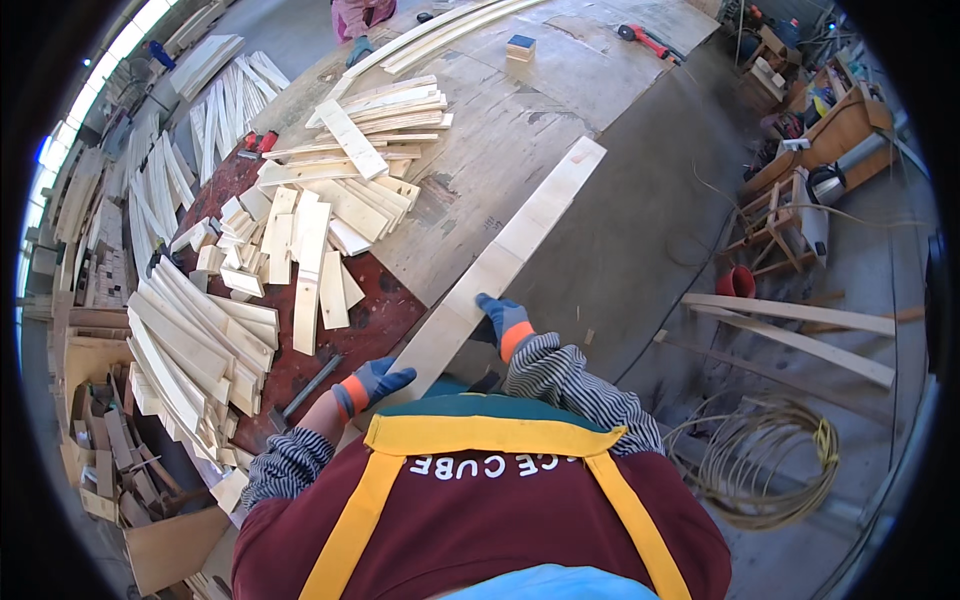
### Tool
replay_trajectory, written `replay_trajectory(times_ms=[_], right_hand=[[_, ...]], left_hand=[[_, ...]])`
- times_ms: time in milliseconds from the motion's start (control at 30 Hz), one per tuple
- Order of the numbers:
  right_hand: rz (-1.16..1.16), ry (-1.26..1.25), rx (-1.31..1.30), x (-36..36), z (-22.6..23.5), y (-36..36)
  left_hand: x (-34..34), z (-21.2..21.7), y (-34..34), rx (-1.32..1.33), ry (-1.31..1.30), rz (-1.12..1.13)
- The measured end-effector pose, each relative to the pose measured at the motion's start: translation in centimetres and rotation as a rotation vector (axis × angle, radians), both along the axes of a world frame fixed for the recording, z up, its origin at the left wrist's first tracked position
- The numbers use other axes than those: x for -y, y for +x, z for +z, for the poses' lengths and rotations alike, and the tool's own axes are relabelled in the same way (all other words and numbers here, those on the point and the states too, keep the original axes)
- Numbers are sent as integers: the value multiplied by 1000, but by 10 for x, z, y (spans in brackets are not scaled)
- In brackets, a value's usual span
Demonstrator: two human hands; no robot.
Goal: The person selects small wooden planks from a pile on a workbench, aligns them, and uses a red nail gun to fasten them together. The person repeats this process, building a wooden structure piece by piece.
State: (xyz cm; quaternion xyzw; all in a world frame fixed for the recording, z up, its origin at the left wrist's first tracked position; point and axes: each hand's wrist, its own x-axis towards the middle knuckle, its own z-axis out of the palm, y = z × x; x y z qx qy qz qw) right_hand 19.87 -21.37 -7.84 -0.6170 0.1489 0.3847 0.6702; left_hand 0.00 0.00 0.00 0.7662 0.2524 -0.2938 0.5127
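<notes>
A long pale wooden board (497, 262) runs from close to my body to the far right, along the table's right edge. Joint-like lines cross its face. My left hand (378, 383), in a blue-grey glove with an orange cuff, grips the near end from the left side. Farther up, my right hand (503, 318), gloved the same way, grips the opposite edge; part of its fingers is hidden. A dark metal bar (312, 386) lies on the red tabletop left of my left hand.
Stacked slats (190, 350) and short wood pieces (240, 250) cover the table's left. A red power tool (648, 40) and a small block (520, 47) lie at the far side. On the floor at right are a coiled hose (765, 465), planks (800, 340) and a red bucket (737, 282).
</notes>
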Motion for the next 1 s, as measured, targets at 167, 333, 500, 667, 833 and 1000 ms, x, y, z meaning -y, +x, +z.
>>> replay_trajectory(times_ms=[167,333,500,667,833,1000], right_hand=[[-10,-29,-18,48,27,87],[-8,-148,119,42,9,183],[105,-165,44,62,22,295],[47,-115,91,70,-3,386],[117,-66,-148,80,-29,485],[159,97,-446,82,-52,573]], left_hand=[[55,21,90,21,-106,148],[45,-24,170,83,-169,163],[63,-44,280,82,-312,154],[78,-18,379,91,-209,210],[91,-24,474,114,-34,168],[95,-60,546,57,126,109]])
